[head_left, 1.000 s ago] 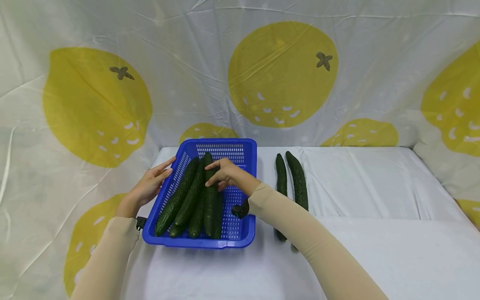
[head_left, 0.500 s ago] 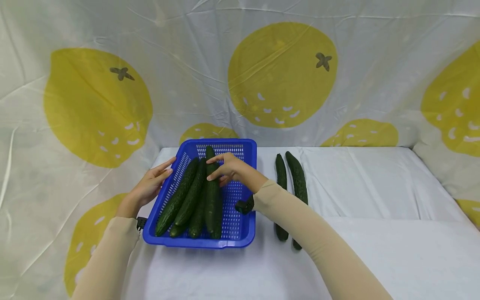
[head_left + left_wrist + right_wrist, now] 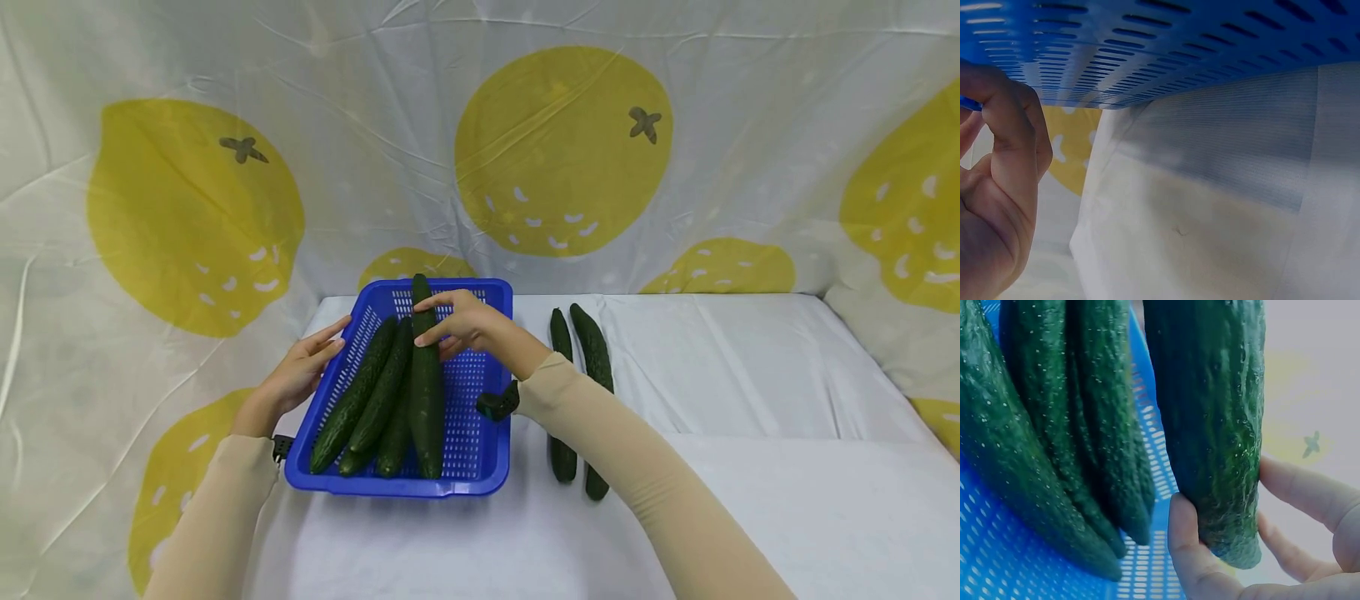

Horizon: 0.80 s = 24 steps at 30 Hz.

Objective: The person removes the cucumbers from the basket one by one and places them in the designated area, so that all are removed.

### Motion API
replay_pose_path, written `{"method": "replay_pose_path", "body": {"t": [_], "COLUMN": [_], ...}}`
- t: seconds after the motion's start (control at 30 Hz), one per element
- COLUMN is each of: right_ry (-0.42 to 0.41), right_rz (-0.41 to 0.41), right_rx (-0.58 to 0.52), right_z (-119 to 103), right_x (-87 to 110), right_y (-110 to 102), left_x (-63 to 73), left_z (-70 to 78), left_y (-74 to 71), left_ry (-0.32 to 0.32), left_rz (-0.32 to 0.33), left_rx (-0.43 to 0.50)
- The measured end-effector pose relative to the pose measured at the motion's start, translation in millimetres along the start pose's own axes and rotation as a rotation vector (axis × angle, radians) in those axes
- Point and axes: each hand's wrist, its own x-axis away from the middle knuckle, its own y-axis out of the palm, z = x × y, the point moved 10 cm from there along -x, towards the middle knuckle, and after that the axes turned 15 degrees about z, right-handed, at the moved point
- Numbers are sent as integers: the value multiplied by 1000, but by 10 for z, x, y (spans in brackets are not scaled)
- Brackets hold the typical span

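Note:
My right hand (image 3: 468, 325) pinches a long dark green cucumber (image 3: 427, 408) between thumb and fingers near its far end. That end tilts up over the back of a blue plastic basket (image 3: 497, 467); the near end is low inside it. Close up in the right wrist view, the held cucumber (image 3: 1207, 412) stands apart from several bumpy cucumbers (image 3: 1029, 425) in the basket. My left hand (image 3: 300, 371) grips the basket's left rim, its fingers bent at the edge in the left wrist view, below the slotted basket wall (image 3: 1166, 50).
Two more cucumbers lie side by side on the white tablecloth, right of the basket: a thinner one (image 3: 561, 342) and a longer one (image 3: 594, 350), partly hidden by my right sleeve (image 3: 637, 458). A lemon-patterned curtain (image 3: 375, 183) hangs behind the table.
The pinched cucumber has come up and away from me, its far end lifting over the basket's back rim. My right hand has moved up with it; my left hand stays on the rim.

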Motion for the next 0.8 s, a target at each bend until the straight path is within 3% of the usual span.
{"method": "replay_pose_path", "body": {"t": [0.8], "right_ry": [-84], "right_rz": [8], "right_rx": [-65], "right_z": [-176], "right_x": [255], "right_y": [-722], "left_x": [-10], "left_z": [23], "left_y": [24], "left_ry": [18], "left_rz": [-33], "left_rx": [15]}}
